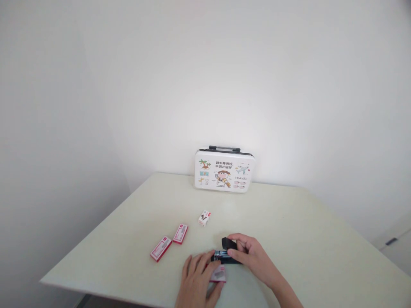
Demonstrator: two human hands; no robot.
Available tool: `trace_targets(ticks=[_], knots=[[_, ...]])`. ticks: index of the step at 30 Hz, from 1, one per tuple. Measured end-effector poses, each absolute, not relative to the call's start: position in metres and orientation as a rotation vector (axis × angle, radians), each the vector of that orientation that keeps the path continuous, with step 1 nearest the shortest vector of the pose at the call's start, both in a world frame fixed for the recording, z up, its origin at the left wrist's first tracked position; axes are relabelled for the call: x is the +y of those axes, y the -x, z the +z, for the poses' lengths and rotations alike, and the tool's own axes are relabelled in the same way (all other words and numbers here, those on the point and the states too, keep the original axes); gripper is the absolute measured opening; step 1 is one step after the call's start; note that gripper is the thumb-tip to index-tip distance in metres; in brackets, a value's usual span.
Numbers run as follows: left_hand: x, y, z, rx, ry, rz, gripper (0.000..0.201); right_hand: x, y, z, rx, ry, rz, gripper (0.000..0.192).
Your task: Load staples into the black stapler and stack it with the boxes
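Right hand [248,252] gripping stapler [226,253], left hand [199,278] touching

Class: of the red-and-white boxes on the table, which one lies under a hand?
The box under the left hand; the other two lie untouched further left.

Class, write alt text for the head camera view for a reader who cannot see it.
Two bare hands work a black stapler at the near edge of a pale table; the left hand also rests on a small red box. Two red boxes and a white case lie beyond.
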State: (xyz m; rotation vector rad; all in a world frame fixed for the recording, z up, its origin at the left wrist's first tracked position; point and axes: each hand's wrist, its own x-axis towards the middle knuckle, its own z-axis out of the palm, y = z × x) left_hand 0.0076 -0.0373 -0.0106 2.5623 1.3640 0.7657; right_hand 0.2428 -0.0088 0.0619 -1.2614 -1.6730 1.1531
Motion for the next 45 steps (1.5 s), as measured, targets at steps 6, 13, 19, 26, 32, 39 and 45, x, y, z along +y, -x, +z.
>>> trace_targets(ticks=[6, 13, 19, 26, 32, 39, 45], knots=[[-0.037, -0.009, -0.004, 1.370, -2.518, 0.747, 0.044, -0.008, -0.219, 0.065, -1.909, 1.454, 0.882, 0.020], [-0.040, 0.001, -0.014, 1.504, -2.475, 0.889, 0.037, -0.013, -0.215, 0.068, -1.983, 1.635, 0.726, 0.015], [-0.019, 0.067, -0.009, 2.020, -2.243, 0.998, 0.021, -0.018, -0.221, 0.061, -1.966, 1.708, 0.665, 0.019], [0.002, 0.090, -0.001, 1.926, -2.196, 0.899, 0.033, -0.019, -0.219, 0.059, -1.970, 1.761, 0.634, 0.021], [0.000, 0.047, -0.004, 1.851, -2.242, 0.926, 0.074, -0.020, -0.218, 0.058, -1.978, 1.746, 0.643, 0.022], [0.006, 0.055, -0.020, 2.047, -2.209, 0.936, 0.065, -0.026, -0.216, 0.054, -1.930, 1.752, 0.642, 0.024], [0.019, 0.062, -0.015, 1.821, -2.394, 0.895, 0.057, -0.022, -0.221, 0.052, -1.904, 1.760, 0.673, 0.019]])
